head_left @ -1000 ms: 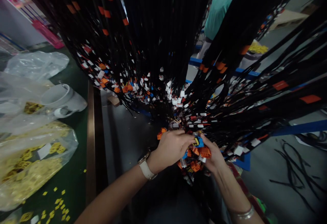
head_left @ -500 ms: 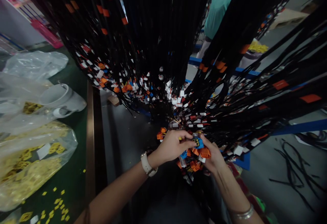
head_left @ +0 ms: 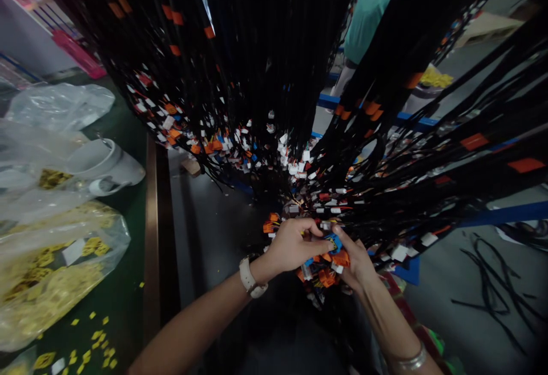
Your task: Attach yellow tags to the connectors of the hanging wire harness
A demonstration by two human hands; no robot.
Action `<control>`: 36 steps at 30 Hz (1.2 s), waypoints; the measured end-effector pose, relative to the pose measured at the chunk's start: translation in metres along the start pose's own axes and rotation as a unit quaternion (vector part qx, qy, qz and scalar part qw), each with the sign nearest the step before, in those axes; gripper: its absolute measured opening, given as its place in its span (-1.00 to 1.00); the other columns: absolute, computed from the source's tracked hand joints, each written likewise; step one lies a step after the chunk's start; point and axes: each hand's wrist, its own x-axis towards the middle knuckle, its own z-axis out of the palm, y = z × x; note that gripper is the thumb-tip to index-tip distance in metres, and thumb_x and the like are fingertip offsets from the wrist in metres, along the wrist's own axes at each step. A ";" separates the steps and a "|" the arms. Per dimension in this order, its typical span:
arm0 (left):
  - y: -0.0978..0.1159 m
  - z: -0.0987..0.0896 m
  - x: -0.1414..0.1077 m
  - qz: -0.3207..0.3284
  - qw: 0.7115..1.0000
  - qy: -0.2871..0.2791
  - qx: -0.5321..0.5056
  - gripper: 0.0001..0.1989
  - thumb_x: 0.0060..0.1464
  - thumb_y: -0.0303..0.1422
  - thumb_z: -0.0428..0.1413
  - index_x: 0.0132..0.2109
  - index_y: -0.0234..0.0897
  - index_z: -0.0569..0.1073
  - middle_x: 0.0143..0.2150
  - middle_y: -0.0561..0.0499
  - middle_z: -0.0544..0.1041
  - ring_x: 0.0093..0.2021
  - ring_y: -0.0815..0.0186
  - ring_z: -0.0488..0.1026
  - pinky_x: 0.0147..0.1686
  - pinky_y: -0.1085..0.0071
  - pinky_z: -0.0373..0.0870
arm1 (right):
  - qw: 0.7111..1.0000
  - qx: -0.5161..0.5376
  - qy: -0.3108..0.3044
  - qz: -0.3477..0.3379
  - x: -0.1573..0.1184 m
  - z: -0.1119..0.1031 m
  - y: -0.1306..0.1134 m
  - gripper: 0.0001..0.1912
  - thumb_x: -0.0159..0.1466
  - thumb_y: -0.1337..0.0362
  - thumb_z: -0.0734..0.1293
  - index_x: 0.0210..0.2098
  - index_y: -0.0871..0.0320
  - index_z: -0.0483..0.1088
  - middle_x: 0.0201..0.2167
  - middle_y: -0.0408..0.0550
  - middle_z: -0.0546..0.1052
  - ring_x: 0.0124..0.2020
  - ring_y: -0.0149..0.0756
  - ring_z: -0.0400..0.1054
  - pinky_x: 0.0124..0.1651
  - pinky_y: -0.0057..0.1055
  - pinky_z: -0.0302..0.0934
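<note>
My left hand [head_left: 293,250] is closed, its thumb pressed against a blue connector [head_left: 335,242] with a yellow insert in its face. A tiny yellow piece [head_left: 302,232] shows between the curled left fingers. From the other side, my right hand [head_left: 358,263] grips the same blue connector, thumb along its edge and fingers mostly hidden below. Orange connectors [head_left: 341,258] cluster under it, against the right palm. Another orange connector [head_left: 270,224] hangs just beyond my left hand. Thick bundles of black cable harness [head_left: 265,49] hang in front, with many white, orange and blue plugs at their ends.
At left a green tabletop [head_left: 128,249] carries a plastic bag of yellow parts [head_left: 64,283], a white container [head_left: 105,161] and scattered yellow pieces [head_left: 97,338]. A blue rail [head_left: 505,213] crosses at right. Loose black straps [head_left: 492,283] lie on the floor. A person in green [head_left: 370,18] stands behind the cables.
The blue connector has tilted slightly between my hands, and its yellow face is now more covered by my left thumb. Both hands stay in nearly the same place.
</note>
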 end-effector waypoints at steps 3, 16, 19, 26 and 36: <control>0.004 0.002 -0.001 -0.010 0.999 -0.005 -0.033 -0.70 -0.19 -0.22 0.25 -0.47 -0.35 0.35 -0.54 0.10 0.35 -0.52 0.48 0.24 -0.53 0.55 0.16 | 1.000 0.000 0.009 -0.003 0.000 0.002 0.001 -0.65 -0.18 0.19 0.56 -0.42 0.16 0.49 -0.52 -0.14 0.56 -0.54 -0.34 0.44 -0.46 -0.46 0.39; -0.001 -0.002 0.000 0.024 1.000 -0.012 0.015 -0.70 -0.11 -0.17 0.21 -0.39 -0.34 0.40 -0.58 0.14 0.30 -0.56 0.50 0.19 -0.56 0.55 0.10 | 1.000 0.008 0.020 0.016 0.000 0.004 -0.002 -0.70 -0.16 0.18 0.55 -0.53 0.23 0.47 -0.64 -0.16 0.49 -0.65 -0.41 0.36 -0.58 -0.51 0.31; 0.004 -0.006 0.001 0.019 0.999 -0.028 0.011 -0.74 -0.12 -0.24 0.22 -0.38 -0.34 0.40 -0.60 0.17 0.24 -0.58 0.52 0.13 -0.58 0.56 0.06 | 0.999 0.013 0.026 0.027 0.001 0.004 -0.002 -0.70 -0.17 0.18 0.56 -0.57 0.24 0.46 -0.69 -0.17 0.47 -0.68 -0.42 0.33 -0.62 -0.50 0.27; -0.002 -0.001 0.001 0.013 1.000 -0.005 0.015 -0.75 -0.11 -0.25 0.20 -0.39 -0.35 0.37 -0.58 0.16 0.25 -0.57 0.52 0.14 -0.58 0.56 0.03 | 0.999 0.006 0.045 0.006 0.002 0.007 -0.001 -0.69 -0.18 0.19 0.56 -0.53 0.23 0.47 -0.64 -0.14 0.50 -0.64 -0.39 0.37 -0.58 -0.50 0.30; 0.012 -0.022 0.008 -0.051 0.986 -0.002 -0.157 -0.78 -0.09 -0.37 0.18 -0.23 -0.33 0.45 -0.45 0.09 0.36 -0.50 0.51 0.22 -0.51 0.54 0.10 | 0.996 0.076 -0.013 0.053 0.005 0.015 -0.007 -0.76 -0.02 0.17 0.49 -0.45 0.19 0.46 -0.59 -0.15 0.51 -0.60 -0.39 0.37 -0.49 -0.43 0.36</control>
